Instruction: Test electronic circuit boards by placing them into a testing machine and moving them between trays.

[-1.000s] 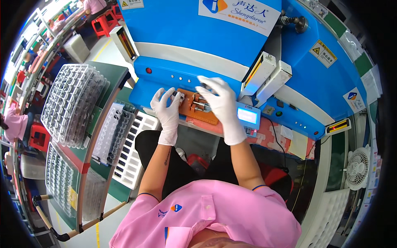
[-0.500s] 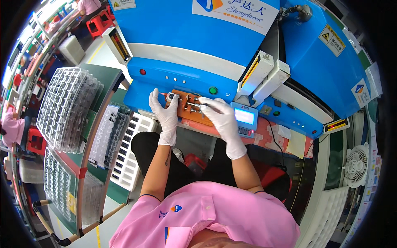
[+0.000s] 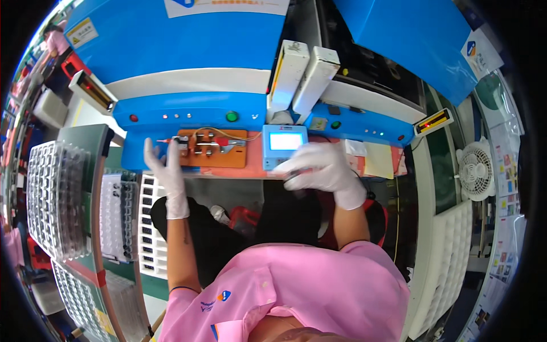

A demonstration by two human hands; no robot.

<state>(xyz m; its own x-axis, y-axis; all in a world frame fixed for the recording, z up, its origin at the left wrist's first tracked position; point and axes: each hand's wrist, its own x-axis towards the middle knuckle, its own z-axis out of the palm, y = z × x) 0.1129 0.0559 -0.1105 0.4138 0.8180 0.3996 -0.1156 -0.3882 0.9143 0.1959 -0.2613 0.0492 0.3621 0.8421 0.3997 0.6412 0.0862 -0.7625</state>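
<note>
My left hand (image 3: 166, 174), in a white glove, is at the left end of an orange fixture board (image 3: 239, 157). Its thumb and fingers are spread, with the thumb beside the fixture's dark block (image 3: 183, 146). A slim red piece (image 3: 164, 141) shows between the fingers. Metal posts (image 3: 208, 146) and a wire stand on the board. My right hand, also gloved, (image 3: 330, 171) is closed on a small dark part (image 3: 299, 172), mostly hidden by the fingers. That hand is in front of a light blue box with a lit screen (image 3: 285, 141).
A blue machine (image 3: 188, 51) with a green button (image 3: 232, 116) rises behind the board. On the left, a rack holds stacked clear plastic trays (image 3: 54, 194); a white tray (image 3: 152, 228) stands beside it. Farther right are papers (image 3: 379, 159), a white fan (image 3: 476, 170) and white trays (image 3: 447, 268).
My view has swung to the right. My right hand has left the fixture's posts and moved right, in front of the screen box, with the small dark part. The left hand's fingers have spread.
</note>
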